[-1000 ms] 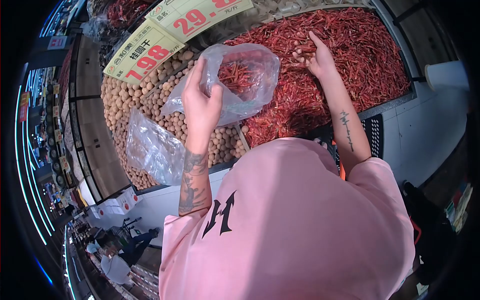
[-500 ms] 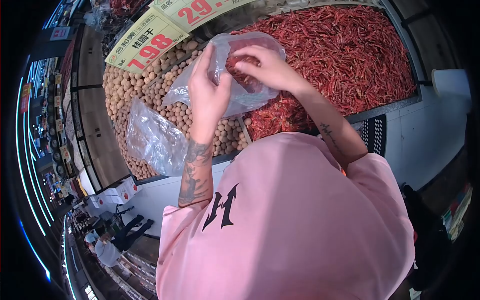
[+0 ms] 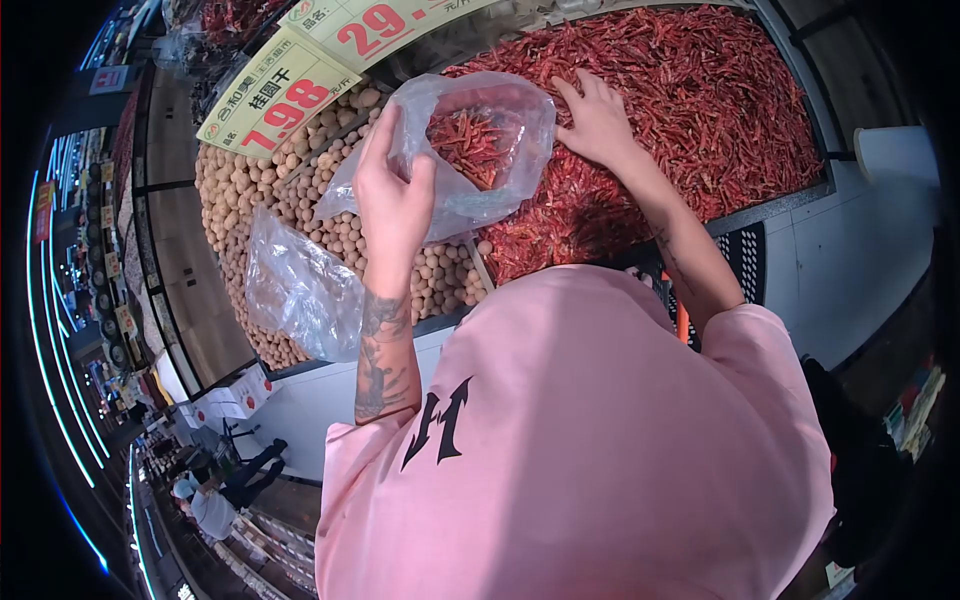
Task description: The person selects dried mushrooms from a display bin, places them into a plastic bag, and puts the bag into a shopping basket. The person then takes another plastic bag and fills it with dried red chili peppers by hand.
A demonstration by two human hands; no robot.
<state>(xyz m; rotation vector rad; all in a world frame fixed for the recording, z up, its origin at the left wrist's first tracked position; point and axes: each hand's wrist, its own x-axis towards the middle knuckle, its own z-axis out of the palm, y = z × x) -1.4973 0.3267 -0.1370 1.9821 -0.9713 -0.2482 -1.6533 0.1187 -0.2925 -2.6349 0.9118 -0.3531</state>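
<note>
My left hand point(image 3: 396, 195) grips the near-left side of a clear plastic bag point(image 3: 527, 160), its thumb against the film. The bag's mouth gapes toward me, and dried red chilies point(image 3: 467, 143) lie inside it. My right hand point(image 3: 597, 125) rests on the heap of loose dried red chilies point(image 3: 700, 120), to the right of the bag. Its fingers are apart, with the tips at the chilies' surface; nothing shows in its grasp.
Left of the chilies lie round brown dried longans point(image 3: 245, 185) in divided bins. A second clear plastic bag point(image 3: 305, 290) lies on them. Yellow price signs point(image 3: 275, 90) stand along the back. A person point(image 3: 210, 510) is far off at lower left.
My right hand has come out of the bag and moved right onto the chili heap, its fingers now spread. The bag's mouth shows more of the chilies inside. My left hand stays on the bag.
</note>
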